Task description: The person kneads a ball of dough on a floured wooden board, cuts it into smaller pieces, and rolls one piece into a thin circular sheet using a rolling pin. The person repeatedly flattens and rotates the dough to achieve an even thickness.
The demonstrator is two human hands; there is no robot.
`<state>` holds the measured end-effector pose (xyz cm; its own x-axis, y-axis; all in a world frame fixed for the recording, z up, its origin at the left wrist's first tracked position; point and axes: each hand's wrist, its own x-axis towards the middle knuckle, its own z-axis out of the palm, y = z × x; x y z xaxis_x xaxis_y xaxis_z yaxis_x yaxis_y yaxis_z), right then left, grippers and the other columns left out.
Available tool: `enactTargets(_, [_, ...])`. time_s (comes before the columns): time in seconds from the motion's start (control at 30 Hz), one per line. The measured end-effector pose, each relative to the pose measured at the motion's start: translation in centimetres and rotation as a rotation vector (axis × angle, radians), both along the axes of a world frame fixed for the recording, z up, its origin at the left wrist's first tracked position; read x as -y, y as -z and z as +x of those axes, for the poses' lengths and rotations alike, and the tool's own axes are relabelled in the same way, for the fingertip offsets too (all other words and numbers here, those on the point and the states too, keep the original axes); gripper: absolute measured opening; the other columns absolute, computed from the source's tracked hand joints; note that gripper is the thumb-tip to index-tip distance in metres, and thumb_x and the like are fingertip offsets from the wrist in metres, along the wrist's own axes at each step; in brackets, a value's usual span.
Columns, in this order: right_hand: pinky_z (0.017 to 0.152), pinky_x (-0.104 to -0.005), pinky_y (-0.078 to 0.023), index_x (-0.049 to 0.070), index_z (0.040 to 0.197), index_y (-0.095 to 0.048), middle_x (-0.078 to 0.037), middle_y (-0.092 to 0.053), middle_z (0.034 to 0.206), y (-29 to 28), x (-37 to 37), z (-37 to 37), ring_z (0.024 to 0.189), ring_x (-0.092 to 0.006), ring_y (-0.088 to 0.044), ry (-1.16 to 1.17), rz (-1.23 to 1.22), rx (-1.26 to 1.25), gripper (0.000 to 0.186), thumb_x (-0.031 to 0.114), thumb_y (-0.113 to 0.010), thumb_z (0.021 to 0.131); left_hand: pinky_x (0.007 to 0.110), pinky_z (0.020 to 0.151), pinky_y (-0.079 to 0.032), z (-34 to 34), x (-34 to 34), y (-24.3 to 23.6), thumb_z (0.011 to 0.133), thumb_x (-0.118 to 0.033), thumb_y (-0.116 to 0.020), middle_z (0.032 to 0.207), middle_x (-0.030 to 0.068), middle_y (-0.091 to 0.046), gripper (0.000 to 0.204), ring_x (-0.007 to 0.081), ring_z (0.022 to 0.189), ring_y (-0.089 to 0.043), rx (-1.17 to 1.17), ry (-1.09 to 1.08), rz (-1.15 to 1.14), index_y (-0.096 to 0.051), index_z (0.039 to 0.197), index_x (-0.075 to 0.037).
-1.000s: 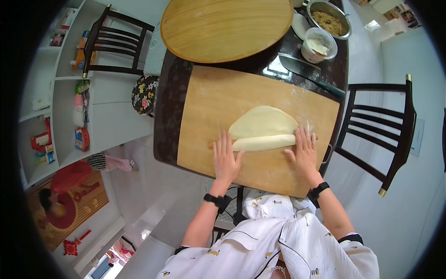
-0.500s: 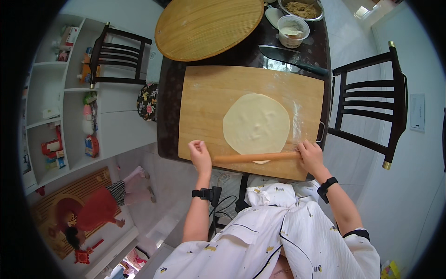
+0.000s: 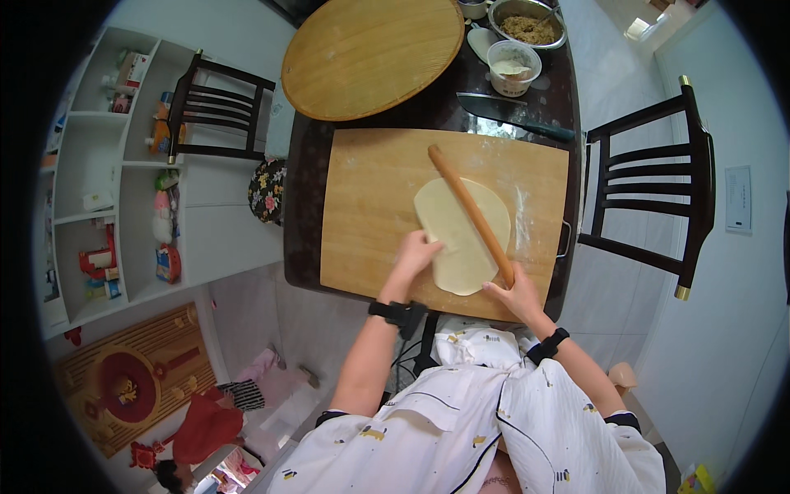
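A thin, pale sheet of dough [image 3: 461, 257] lies on the wooden board [image 3: 362, 206], its left edge pulled up a little. My left hand [image 3: 417, 249] pinches that left edge between thumb and fingers. Slanting across the dough's right part is a wooden rolling pin [image 3: 471, 207], its far end out past the dough's far edge. My right hand [image 3: 517, 295] grips the pin's near end, close to the front edge of the board.
Beyond the board, a knife [image 3: 514, 118], a flour tub [image 3: 513, 69], a metal bowl of filling [image 3: 528, 25] and a big round wooden tray [image 3: 370, 53] sit on the dark table. Chairs flank it, one on the right [image 3: 650, 185]. Another person in red [image 3: 210, 424] is at lower left.
The rolling pin has swung from lying crosswise near me to a steep slant over the dough. My left hand has come right onto the dough's edge, and the dough has a longer shape.
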<state>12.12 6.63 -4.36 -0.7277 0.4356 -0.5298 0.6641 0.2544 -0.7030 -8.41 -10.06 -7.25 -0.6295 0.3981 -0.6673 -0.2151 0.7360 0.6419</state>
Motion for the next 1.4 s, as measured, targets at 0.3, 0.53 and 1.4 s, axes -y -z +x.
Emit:
enactTargets(0.3, [0.062, -0.0408, -0.052, 0.001, 0.092, -0.069, -0.019, -0.067, 0.074, -1.6, -7.5, -2.1, 0.067, -0.0355, -0.067, -0.269, 0.229, 0.064, 0.054, 0.055, -0.071, 0.081, 0.041, 0.102, -0.043, -5.7, -9.5, -6.2, 0.072, -0.050, -0.079, 0.107, 0.0137, -0.068, 0.065, 0.0285, 0.113, -0.059, -0.924, 0.630, 0.113, -0.065, 0.114, -0.003])
enactTargets(0.53, [0.055, -0.0366, -0.047, 0.007, 0.085, -0.066, -0.010, -0.060, 0.065, -6.3, -13.8, -11.3, 0.060, -0.0294, -0.062, -0.520, 0.616, -0.334, 0.040, 0.043, -0.079, 0.073, 0.042, 0.090, -0.047, -13.7, -3.9, -13.1, 0.062, -0.044, -0.085, 0.100, 0.0123, -0.066, 0.065, 0.0303, 0.100, -0.061, -0.681, 0.646, -0.048, -0.064, 0.112, -0.007])
enactTargets(1.4, [0.109, -0.0425, -0.038, 0.000, 0.131, -0.050, -0.015, -0.054, 0.134, 4.4, -1.2, -1.6, 0.130, -0.0308, -0.048, -0.831, 0.440, -0.569, 0.053, 0.018, -0.062, 0.083, 0.043, 0.104, -0.042, 11.8, 2.0, 1.7, 0.084, -0.019, -0.068, 0.137, 0.0151, -0.054, 0.053, 0.0288, 0.129, -0.050, -0.978, 0.496, 0.136, -0.052, 0.132, -0.001])
